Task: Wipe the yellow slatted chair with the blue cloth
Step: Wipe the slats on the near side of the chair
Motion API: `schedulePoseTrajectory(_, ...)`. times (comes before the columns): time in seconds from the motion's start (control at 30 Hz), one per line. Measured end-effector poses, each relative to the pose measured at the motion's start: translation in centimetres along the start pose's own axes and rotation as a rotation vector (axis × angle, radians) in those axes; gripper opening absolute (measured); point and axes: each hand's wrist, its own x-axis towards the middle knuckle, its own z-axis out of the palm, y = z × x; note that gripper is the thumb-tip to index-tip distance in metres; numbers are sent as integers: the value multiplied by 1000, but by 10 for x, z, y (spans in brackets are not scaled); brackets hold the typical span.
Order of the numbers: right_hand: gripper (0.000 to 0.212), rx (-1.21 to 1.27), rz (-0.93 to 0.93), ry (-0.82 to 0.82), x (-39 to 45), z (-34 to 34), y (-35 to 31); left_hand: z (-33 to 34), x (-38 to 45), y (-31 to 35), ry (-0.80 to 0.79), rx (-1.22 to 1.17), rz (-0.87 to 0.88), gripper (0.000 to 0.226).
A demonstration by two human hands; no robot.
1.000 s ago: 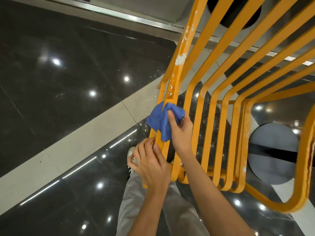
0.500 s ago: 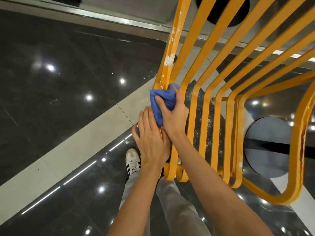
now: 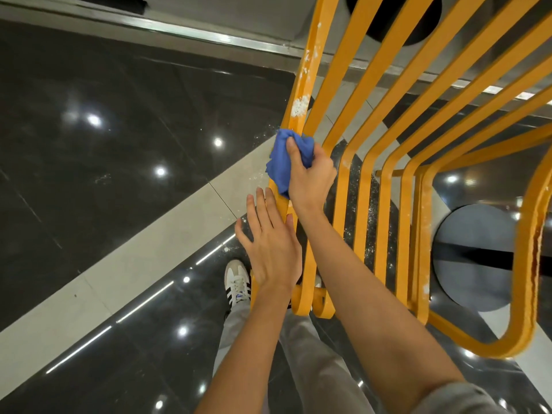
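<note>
The yellow slatted chair fills the right half of the head view, its long slats running up and away. White specks and a flaky patch mark its leftmost slat. My right hand grips the bunched blue cloth and holds it against that leftmost slat, just below the white patch. My left hand lies flat with straight fingers against the same slat, right below the cloth.
Glossy black floor tiles with a pale grey strip lie to the left. My white shoe stands under the chair's near end. A round dark table base sits at the right, behind the chair's curved frame.
My right hand has slid the blue cloth up the leftmost slat toward the white patch. My left hand has gone from curled near the slat to flat against it, following upward.
</note>
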Motion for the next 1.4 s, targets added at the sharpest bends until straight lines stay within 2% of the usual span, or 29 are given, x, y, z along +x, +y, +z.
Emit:
schedulePoseTrajectory(0.07,32,39,32,15,-4,-5,8,-1,-1,0,-12,-9,7,57)
schedulePoseTrajectory(0.17,21,47,38,-44,-14,-7,9,0,0,-1,-18,-11,1,56)
schedulePoseTrajectory(0.3,35,12,19,-64,11,3,-3,0,1,-1,-17,-36,-16,55)
schedulePoseTrajectory(0.43,39,151,69,-39,25,-6,2,-1,-1,-2,-16,-60,-11,56)
schedulePoseTrajectory(0.6,19,109,9,-80,-9,-5,4,-1,0,-2,-13,-84,-9,56)
schedulePoseTrajectory(0.83,34,233,84,13,30,1,0,-1,1,-2,-49,-92,-14,55)
schedulePoseTrajectory(0.93,23,208,109,-38,2,-5,8,-2,0,-2,-54,-98,-15,55)
schedulePoseTrajectory(1.03,27,124,95,-64,1,1,-2,-4,1,-1,-62,-100,-13,58)
schedulePoseTrajectory(1.13,16,238,98,-31,32,4,-16,-5,2,-1,-83,-93,-6,60)
schedulePoseTrajectory(1.23,24,296,177,14,37,-5,-6,-6,2,0,-105,-85,-4,60)
schedulePoseTrajectory(1.3,22,345,275,-55,16,-10,3,-6,1,-1,-104,-81,-8,60)
schedulePoseTrajectory(1.4,14,517,426,-246,5,-12,7,-8,3,0,-85,-79,-16,59)
